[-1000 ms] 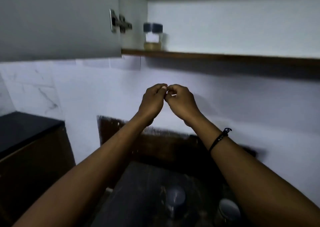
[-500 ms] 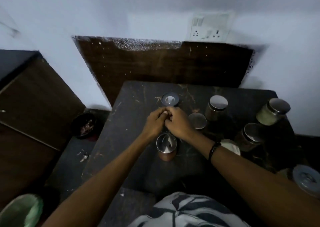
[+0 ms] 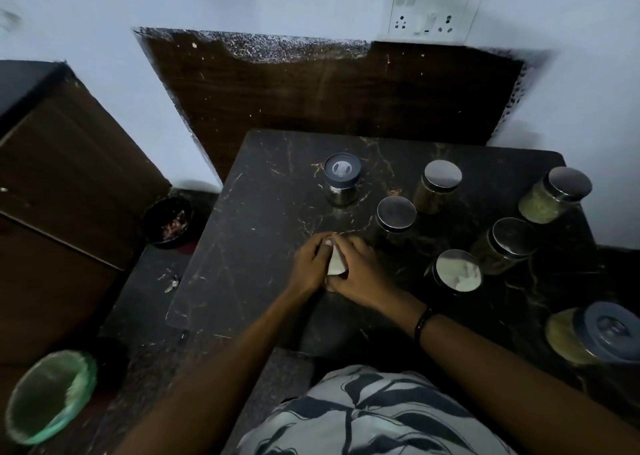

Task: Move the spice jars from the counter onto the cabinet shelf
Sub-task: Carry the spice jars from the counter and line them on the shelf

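Observation:
Several spice jars stand on the dark marble counter. Both hands wrap one metal-lidded jar near the counter's middle; only a wedge of its lid shows between them. My left hand holds its left side, my right hand its right side. Behind them stands a blue-lidded jar. To the right are metal-lidded jars. A larger blue-lidded jar sits at the right edge. The cabinet shelf is out of view.
A dark wooden panel backs the counter, with a wall socket above. A brown cabinet stands left. On the floor sit a dark bowl and a green-lined bin.
The view dropped from the shelf to the counter. My hands, held together in the air, came down and closed around a metal-lidded jar.

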A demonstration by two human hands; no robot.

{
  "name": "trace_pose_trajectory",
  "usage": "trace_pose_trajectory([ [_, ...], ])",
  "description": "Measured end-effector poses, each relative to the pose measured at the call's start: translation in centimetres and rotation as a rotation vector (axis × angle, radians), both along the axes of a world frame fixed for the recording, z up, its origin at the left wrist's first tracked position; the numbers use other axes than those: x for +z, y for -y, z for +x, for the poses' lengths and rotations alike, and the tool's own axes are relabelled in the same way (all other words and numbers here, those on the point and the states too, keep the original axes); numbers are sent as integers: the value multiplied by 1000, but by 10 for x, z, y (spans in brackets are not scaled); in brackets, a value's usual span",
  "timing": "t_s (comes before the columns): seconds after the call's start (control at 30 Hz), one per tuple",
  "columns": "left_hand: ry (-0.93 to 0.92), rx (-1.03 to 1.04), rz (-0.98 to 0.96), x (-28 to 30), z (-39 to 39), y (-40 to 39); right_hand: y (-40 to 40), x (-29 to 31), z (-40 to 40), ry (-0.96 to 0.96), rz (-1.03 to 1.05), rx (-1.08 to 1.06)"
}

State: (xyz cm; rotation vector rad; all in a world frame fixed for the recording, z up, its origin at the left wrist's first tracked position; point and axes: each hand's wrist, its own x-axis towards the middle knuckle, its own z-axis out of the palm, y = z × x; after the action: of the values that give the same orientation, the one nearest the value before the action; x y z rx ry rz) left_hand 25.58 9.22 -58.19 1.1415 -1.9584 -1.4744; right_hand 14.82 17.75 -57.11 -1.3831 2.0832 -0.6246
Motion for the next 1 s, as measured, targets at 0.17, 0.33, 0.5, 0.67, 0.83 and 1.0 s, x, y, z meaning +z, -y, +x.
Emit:
trace_pose_trajectory([
  [0.17, -5, 69, 87, -5, -4, 1, -4, -16, 4, -71, -24, 28],
  [0.33, -8, 72, 109, -3, -7, 1, -2, -19, 5, 26, -97, -4],
  [0.5, -117, 181, 288, 10, -14, 8, 3, -4, -1, 193, -188, -246],
  [0.67, -317, 338, 349, 39, -25, 16, 7, 22, -16, 415, -494, -265],
  [0.83, -411, 270, 237, 58, -29, 15, 19, 49, -24, 591, -575, -297],
  [1.0, -534, 165, 387, 76, -34, 10, 25, 70, -37, 782, -599, -341],
])
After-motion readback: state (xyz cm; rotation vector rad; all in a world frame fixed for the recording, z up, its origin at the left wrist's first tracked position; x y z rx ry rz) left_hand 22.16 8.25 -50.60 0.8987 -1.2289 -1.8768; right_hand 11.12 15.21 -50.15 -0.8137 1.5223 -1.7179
